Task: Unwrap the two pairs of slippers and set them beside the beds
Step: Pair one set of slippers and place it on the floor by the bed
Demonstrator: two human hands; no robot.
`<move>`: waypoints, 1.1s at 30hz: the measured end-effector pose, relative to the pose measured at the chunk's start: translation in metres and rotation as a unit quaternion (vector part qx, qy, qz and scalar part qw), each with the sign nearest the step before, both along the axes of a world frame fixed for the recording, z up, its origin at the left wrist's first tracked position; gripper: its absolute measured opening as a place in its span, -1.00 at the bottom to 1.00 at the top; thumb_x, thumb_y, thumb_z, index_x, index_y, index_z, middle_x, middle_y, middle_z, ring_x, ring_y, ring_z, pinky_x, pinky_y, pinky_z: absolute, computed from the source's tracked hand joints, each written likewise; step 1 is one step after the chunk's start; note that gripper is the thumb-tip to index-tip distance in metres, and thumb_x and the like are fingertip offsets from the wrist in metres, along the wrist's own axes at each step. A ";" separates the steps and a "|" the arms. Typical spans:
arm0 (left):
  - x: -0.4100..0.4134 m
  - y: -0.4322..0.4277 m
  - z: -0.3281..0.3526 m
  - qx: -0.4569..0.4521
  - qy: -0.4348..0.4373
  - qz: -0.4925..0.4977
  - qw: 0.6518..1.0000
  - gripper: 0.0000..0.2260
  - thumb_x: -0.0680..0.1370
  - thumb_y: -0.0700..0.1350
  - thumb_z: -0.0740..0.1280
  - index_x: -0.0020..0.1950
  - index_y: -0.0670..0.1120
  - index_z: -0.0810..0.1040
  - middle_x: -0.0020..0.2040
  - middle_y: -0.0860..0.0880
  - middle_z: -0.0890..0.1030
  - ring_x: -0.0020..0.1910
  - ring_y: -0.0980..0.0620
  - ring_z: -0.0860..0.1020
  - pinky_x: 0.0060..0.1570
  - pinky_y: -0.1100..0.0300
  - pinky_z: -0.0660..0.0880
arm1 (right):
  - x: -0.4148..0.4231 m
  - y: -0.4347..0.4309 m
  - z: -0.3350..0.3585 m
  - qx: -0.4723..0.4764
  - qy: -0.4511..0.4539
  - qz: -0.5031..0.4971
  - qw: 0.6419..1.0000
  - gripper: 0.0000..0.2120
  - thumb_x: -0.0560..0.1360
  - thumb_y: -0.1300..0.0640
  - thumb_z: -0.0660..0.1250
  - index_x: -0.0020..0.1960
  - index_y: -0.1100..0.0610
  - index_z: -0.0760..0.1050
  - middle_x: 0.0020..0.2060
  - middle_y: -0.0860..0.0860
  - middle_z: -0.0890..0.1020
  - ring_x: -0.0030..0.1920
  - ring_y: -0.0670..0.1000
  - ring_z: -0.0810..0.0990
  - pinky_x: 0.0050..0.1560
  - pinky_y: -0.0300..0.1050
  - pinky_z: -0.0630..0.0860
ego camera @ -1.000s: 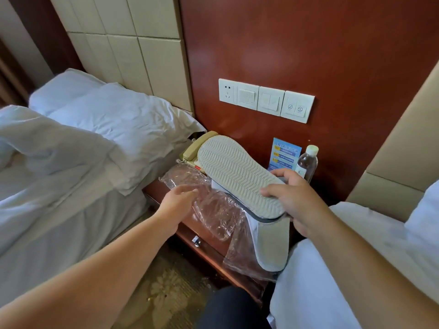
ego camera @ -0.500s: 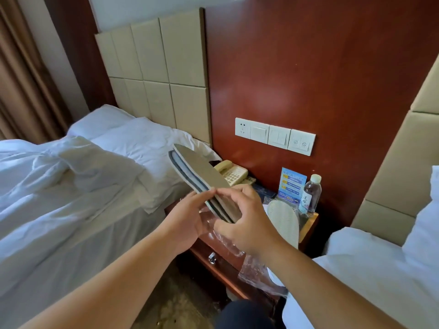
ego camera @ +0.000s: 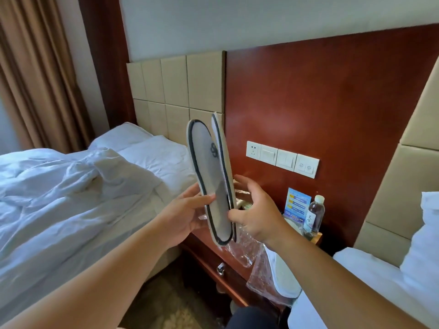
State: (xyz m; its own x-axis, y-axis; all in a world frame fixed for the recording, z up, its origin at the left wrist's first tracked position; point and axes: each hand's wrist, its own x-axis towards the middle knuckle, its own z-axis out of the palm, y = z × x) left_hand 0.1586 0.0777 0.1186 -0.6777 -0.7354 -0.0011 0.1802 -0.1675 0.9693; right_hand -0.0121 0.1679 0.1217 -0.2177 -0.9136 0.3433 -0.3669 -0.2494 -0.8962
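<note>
Above the nightstand (ego camera: 206,243), left bed (ego camera: 71,198) beside it, left hand (ego camera: 187,214) and right hand (ego camera: 256,214) each pinch one slipper of a flat pair (ego camera: 211,176), upright. Second pair (ego camera: 285,276) in wrap (ego camera: 256,269) overhangs the front edge; bottle (ego camera: 316,214) at back.

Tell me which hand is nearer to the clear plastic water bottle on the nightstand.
The right hand. It is just left of the clear plastic water bottle, pinching a flat white slipper. The left hand is further left, beyond the slippers.
</note>
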 end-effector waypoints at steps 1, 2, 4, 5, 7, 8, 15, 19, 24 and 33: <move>0.004 0.000 0.001 0.001 -0.002 0.017 1.000 -0.73 0.54 -0.16 0.38 0.21 0.06 0.62 0.16 -0.14 0.66 0.05 -0.12 0.66 -0.14 0.06 0.60 | 0.001 0.000 0.001 0.004 -0.006 -0.007 1.000 -0.32 0.33 0.24 0.43 0.33 -0.23 0.35 0.09 -0.33 0.54 0.09 -0.35 0.52 -0.09 -0.48 0.49; 0.007 0.000 0.002 0.006 -0.003 0.036 0.999 -0.74 0.55 -0.19 0.35 0.20 0.04 0.62 0.14 -0.13 0.67 0.05 -0.11 0.67 -0.13 0.05 0.60 | 0.002 0.000 0.002 0.008 -0.020 -0.015 1.000 -0.33 0.32 0.25 0.39 0.32 -0.24 0.37 0.05 -0.28 0.59 0.05 -0.28 0.57 -0.09 -0.40 0.53; 0.014 0.000 0.004 0.022 0.001 0.073 0.997 -0.71 0.57 -0.26 0.29 0.25 -0.02 0.57 0.11 -0.13 0.68 0.05 -0.12 0.66 -0.07 -0.01 0.59 | 0.001 -0.001 0.003 0.004 -0.050 -0.040 0.998 -0.43 0.30 0.28 0.33 0.18 -0.24 0.48 -0.09 -0.18 0.68 -0.11 -0.16 0.65 -0.23 -0.30 0.57; 0.018 0.001 0.006 0.025 0.004 0.086 0.996 -0.69 0.58 -0.28 0.27 0.28 -0.03 0.54 0.12 -0.12 0.68 0.07 -0.13 0.65 -0.03 -0.04 0.57 | 0.000 -0.002 0.003 0.002 -0.061 -0.054 0.997 -0.48 0.29 0.30 0.31 0.10 -0.21 0.52 -0.14 -0.16 0.69 -0.17 -0.12 0.67 -0.28 -0.26 0.57; 0.025 0.004 0.010 0.024 0.006 0.099 0.995 -0.66 0.59 -0.31 0.24 0.32 -0.03 0.51 0.14 -0.11 0.67 0.12 -0.14 0.63 0.01 -0.05 0.56 | -0.003 -0.004 0.004 0.005 -0.100 -0.070 0.992 -0.55 0.29 0.35 0.31 0.01 -0.14 0.56 -0.18 -0.10 0.71 -0.17 -0.03 0.69 -0.28 -0.16 0.60; 0.028 0.006 0.013 0.025 0.008 0.104 0.994 -0.64 0.59 -0.32 0.23 0.33 -0.04 0.50 0.15 -0.12 0.67 0.14 -0.14 0.62 0.02 -0.04 0.56 | -0.004 -0.004 0.005 0.008 -0.127 -0.073 0.989 -0.58 0.30 0.36 0.34 -0.01 -0.10 0.58 -0.18 -0.06 0.72 -0.15 0.02 0.70 -0.24 -0.09 0.62; 0.048 0.011 0.022 0.022 0.027 0.135 0.990 -0.59 0.53 -0.43 0.23 0.27 -0.05 0.50 0.06 -0.14 0.69 -0.02 -0.10 0.68 -0.23 0.07 0.62 | -0.008 0.005 0.015 0.026 -0.224 -0.012 0.974 -0.71 0.45 0.24 0.45 -0.08 -0.18 0.65 -0.09 -0.05 0.73 -0.12 0.02 0.71 -0.25 -0.07 0.59; 0.053 0.012 0.022 0.014 0.022 0.139 0.990 -0.60 0.53 -0.42 0.25 0.26 -0.03 0.51 0.04 -0.10 0.71 0.01 -0.09 0.67 -0.16 0.05 0.61 | -0.007 0.011 0.016 0.032 -0.242 -0.002 0.970 -0.83 0.51 0.17 0.40 0.06 -0.04 0.60 -0.08 -0.02 0.73 -0.12 0.02 0.71 -0.24 -0.08 0.59; 0.055 0.014 0.021 0.013 0.019 0.131 0.991 -0.62 0.55 -0.40 0.25 0.25 -0.01 0.51 0.03 -0.08 0.71 -0.03 -0.05 0.69 -0.25 0.12 0.63 | -0.004 0.015 0.018 0.024 -0.239 0.009 0.971 -0.86 0.54 0.11 0.36 0.01 -0.11 0.63 -0.07 -0.01 0.73 -0.10 0.02 0.71 -0.25 -0.08 0.61; 0.050 0.019 0.025 0.020 0.010 0.142 0.990 -0.64 0.55 -0.39 0.25 0.27 -0.06 0.49 0.07 -0.13 0.70 0.01 -0.12 0.68 -0.16 0.00 0.62 | -0.003 0.021 0.020 0.007 -0.264 0.056 0.963 -0.82 0.55 0.08 0.33 0.08 -0.11 0.63 0.00 0.04 0.71 -0.03 0.07 0.70 -0.16 0.00 0.63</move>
State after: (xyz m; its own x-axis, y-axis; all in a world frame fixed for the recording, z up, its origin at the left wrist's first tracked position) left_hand 0.2083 0.0964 0.1436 -0.4439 -0.8958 -0.0231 0.2454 -0.1463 0.9583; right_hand -0.0148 0.1893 0.1416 -0.2593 -0.9450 0.1992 0.1695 -0.2476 -0.9539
